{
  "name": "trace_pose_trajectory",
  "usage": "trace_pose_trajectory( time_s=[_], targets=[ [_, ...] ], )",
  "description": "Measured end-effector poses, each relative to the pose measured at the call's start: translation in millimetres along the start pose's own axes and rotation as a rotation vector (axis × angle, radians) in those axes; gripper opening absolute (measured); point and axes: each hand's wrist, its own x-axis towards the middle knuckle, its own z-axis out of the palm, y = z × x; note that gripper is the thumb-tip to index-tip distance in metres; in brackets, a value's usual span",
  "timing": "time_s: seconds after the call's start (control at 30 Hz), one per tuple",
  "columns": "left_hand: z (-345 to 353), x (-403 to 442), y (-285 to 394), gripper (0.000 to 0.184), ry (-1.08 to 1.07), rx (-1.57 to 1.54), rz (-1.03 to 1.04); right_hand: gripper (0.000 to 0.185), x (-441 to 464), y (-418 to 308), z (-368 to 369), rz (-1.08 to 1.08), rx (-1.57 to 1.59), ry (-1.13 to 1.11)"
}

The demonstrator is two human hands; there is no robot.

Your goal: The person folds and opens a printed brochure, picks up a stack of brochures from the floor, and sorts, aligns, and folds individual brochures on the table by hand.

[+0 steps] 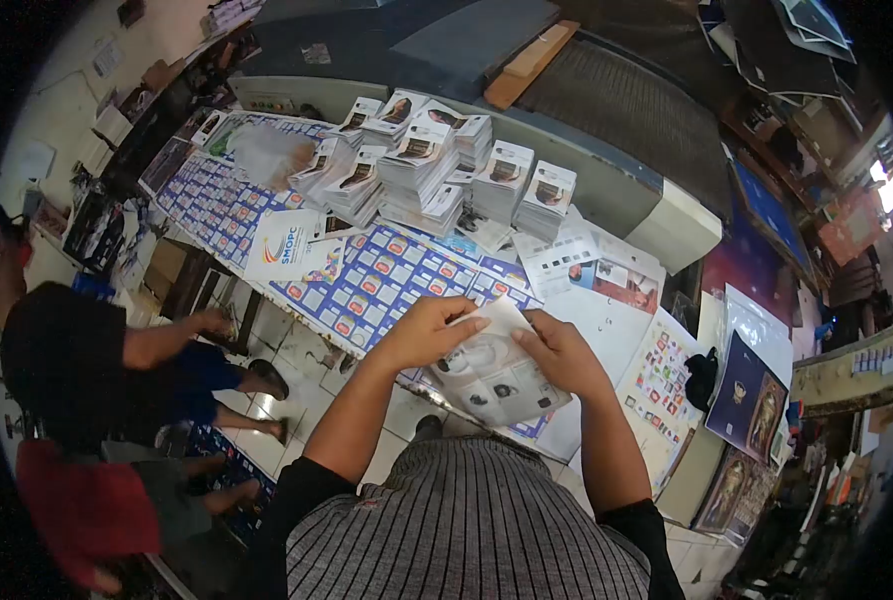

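A printed paper sheet point(501, 385) with small product pictures is held up in front of my body, over the table's near edge. My left hand point(436, 332) grips its upper left corner, thumb on top. On the upper right side my right hand point(563, 352) pinches it, also with the thumb on the face. Whether it is one sheet or several together I cannot tell. Beyond my hands stand several stacks of printed booklets point(421, 160) on a table point(366, 285) covered with blue printed sheets. Loose printed pages point(556, 255) lie just past my right hand.
A white SMOPC folder point(284, 245) and a clear plastic bag point(266, 150) lie on the table's left part. Behind the stacks is a large grey machine point(616, 170). Two people point(76, 370) sit at the left. Printed posters point(746, 395) lie at the right.
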Motion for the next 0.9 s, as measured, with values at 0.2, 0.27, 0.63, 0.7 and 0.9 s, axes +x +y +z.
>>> trace_pose_trajectory(
  time_s=[0.2,0.27,0.63,0.7,0.9],
  targets=[
    [3.3,-10.4,0.5,0.023,0.012,0.102,-0.001,0.028,-0.3,6.2,14.0,0.098,-0.06,0.066],
    [4.1,-14.1,-0.4,0.023,0.011,0.096,0.0,0.021,-4.8,5.4,17.0,0.062,0.08,0.11],
    [75.4,-42.8,-106.8,0.033,0.141,0.804,0.578,0.045,-23.7,119.8,57.3,-0.367,-0.453,0.313],
    [90.9,-47.0,-127.7,0.048,0.033,0.812,0.421,0.049,-35.0,177.5,78.7,-0.198,-0.416,0.223],
    [110.1,-38.5,-209.3,0.054,-0.085,0.873,0.12,0.042,-60.5,232.8,96.1,-0.075,-0.478,0.164]
  ],
)
